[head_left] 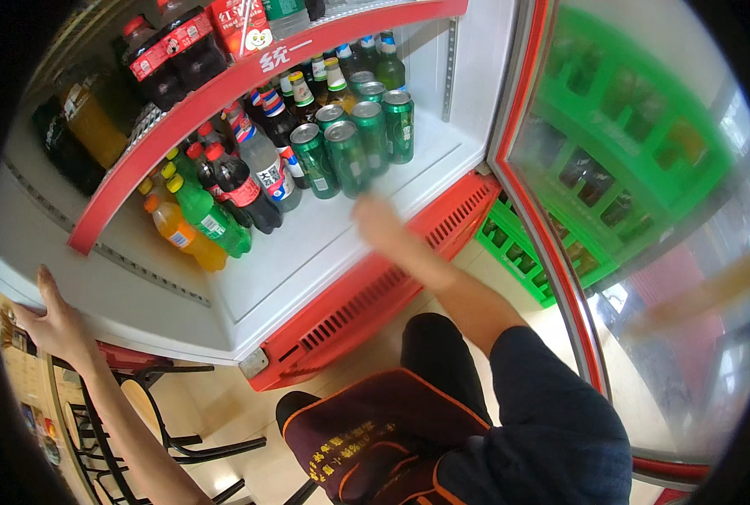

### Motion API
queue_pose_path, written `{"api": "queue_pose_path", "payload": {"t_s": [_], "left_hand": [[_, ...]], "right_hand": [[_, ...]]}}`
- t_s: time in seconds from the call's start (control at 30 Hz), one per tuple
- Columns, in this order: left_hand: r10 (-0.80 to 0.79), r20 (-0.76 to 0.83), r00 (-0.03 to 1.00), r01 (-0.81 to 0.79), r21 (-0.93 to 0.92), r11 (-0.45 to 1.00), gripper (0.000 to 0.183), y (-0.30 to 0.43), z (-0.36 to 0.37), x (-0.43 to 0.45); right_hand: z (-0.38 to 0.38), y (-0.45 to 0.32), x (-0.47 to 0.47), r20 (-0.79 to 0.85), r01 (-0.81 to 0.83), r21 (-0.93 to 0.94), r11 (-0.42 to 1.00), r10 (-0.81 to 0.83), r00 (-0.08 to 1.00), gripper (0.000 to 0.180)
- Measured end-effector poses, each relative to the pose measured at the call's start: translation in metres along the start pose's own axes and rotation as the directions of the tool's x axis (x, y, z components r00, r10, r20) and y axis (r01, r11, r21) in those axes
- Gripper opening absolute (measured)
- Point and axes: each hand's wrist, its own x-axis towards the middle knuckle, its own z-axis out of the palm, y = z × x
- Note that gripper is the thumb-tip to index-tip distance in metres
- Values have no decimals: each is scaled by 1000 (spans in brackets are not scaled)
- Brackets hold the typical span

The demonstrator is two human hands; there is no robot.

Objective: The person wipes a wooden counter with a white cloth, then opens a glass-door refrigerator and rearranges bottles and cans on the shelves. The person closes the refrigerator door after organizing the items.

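My right hand (378, 221), blurred, is at the front of the bottom shelf (292, 268) of a drinks fridge, just below the front green cans. Its fingers look curled, but whether they hold anything is unclear. Nearest to it is a green can (346, 161), also blurred, in a group of several cans. Beside them stand a clear drink bottle (270, 167), a cola bottle (242, 189), a green soda bottle (207, 211) and an orange soda bottle (182, 233). My left hand (52, 325) rests against the fridge's left side edge, thumb and fingers spread.
Glass beer bottles (337, 82) stand behind the cans. A red-edged upper shelf (248, 69) holds more drinks above. The glass door (577, 252) swings open at right, with green bottle crates (520, 252) beyond it. Chairs (147, 404) stand at lower left.
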Motion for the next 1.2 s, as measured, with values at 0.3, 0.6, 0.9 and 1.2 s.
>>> {"api": "queue_pose_path", "payload": {"t_s": [0.3, 0.6, 0.9, 1.2], "left_hand": [[22, 18, 1000, -24, 65, 998, 43, 7, -3, 4], [24, -36, 999, -27, -97, 995, 38, 24, 2, 0], [0, -62, 998, -8, -115, 993, 42, 23, 2, 2], [27, -102, 994, -44, -170, 984, 45, 26, 5, 2]], "right_hand": [[-52, -7, 4, -152, -251, 91, 964, 263, 953, 10], [-13, -78, 25, 92, 298, 54, 953, -302, 949, 8], [42, -166, 8, 34, 244, 295, 924, -265, 964, 11], [67, -215, 63, 111, 246, 342, 907, -299, 948, 14]]}}
